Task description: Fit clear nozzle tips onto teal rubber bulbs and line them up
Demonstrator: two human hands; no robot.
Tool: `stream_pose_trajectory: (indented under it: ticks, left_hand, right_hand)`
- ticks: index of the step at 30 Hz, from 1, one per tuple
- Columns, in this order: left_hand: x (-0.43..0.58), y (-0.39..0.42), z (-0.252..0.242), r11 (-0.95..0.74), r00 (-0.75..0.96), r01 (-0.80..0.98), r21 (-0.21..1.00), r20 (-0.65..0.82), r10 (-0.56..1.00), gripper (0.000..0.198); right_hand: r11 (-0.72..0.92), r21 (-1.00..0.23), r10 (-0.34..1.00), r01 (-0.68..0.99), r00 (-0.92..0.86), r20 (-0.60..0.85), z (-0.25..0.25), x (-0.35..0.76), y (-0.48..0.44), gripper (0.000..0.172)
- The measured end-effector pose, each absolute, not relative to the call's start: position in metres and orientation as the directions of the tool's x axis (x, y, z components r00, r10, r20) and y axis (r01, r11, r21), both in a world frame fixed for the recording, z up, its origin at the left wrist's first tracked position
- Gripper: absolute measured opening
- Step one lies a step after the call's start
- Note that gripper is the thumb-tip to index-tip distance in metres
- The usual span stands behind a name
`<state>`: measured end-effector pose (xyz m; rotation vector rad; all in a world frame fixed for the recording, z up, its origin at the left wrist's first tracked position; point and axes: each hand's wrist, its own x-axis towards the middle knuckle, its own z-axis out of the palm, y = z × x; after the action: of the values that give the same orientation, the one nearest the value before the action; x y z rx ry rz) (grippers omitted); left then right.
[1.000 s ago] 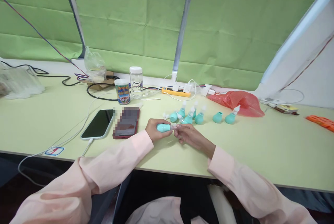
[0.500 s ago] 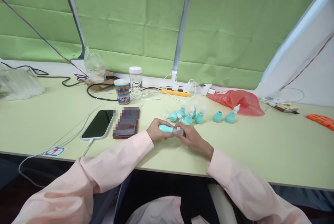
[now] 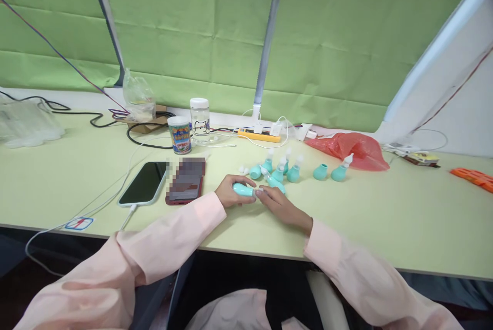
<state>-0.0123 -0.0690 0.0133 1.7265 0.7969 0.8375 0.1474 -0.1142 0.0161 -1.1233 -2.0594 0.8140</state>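
My left hand (image 3: 226,192) is closed around a teal squeeze bulb (image 3: 242,190) that lies sideways, its neck pointing right. At that neck, the fingertips of my right hand (image 3: 284,207) pinch a small clear plastic nozzle (image 3: 260,191), mostly covered by the fingers. Just beyond my hands stands a cluster of several teal bulbs with whitish tips, among them an upright bulb (image 3: 293,173). Another bulb (image 3: 276,183) lies tilted right behind my right fingers. Farther right are a bulb without a tip (image 3: 320,171) and one with a white nozzle (image 3: 339,173).
Left of my hands lie a charging phone (image 3: 143,183) and a red-edged phone (image 3: 186,181). Behind them stand a printed cup (image 3: 181,137) and a lidded jar (image 3: 200,117). An orange power strip (image 3: 259,136) and a red plastic bag (image 3: 352,150) lie along the back.
My right fingers have shifted over the clear nozzle, so less of it shows. The tilted bulb behind my right hand is more exposed. My left hand keeps its hold.
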Motion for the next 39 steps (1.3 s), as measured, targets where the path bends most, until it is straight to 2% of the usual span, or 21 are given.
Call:
stream_pose_trajectory:
  ticks: [5,9,14,21,27,34,39]
  left_hand:
    - [-0.012,-0.07,0.01,-0.298,0.52,0.146,0.943,0.183,0.835,0.044]
    - [-0.012,-0.07,0.007,-0.377,0.508,0.201,0.904,0.233,0.829,0.043]
    - [-0.012,-0.07,0.005,-0.566,0.511,0.211,0.797,0.404,0.759,0.035]
    - [-0.013,-0.07,0.004,-0.692,0.566,0.245,0.679,0.479,0.671,0.036]
    - [-0.012,-0.073,0.007,-0.746,0.568,0.274,0.607,0.524,0.635,0.035]
    - [-0.011,-0.078,0.007,-0.8,0.537,0.314,0.511,0.599,0.594,0.03]
    - [-0.01,-0.081,0.006,-0.8,0.538,0.349,0.489,0.594,0.598,0.027]
  right_hand:
    - [0.208,-0.938,0.892,0.276,-0.447,0.066,0.012,0.147,-0.113,0.034]
    - [-0.034,-0.991,0.86,0.131,-0.502,-0.096,0.008,0.149,-0.106,0.035]
    - [-0.204,-0.976,0.801,0.081,-0.558,-0.214,0.01,0.151,-0.104,0.037]
    - [-0.407,-0.908,0.688,0.098,-0.622,-0.375,0.011,0.157,-0.101,0.036]
    - [-0.546,-0.833,0.594,0.083,-0.663,-0.455,0.008,0.16,-0.094,0.039]
    - [-0.625,-0.77,0.531,0.128,-0.654,-0.539,0.008,0.16,-0.091,0.041]
    - [-0.609,-0.783,0.569,0.13,-0.616,-0.545,0.011,0.156,-0.094,0.044]
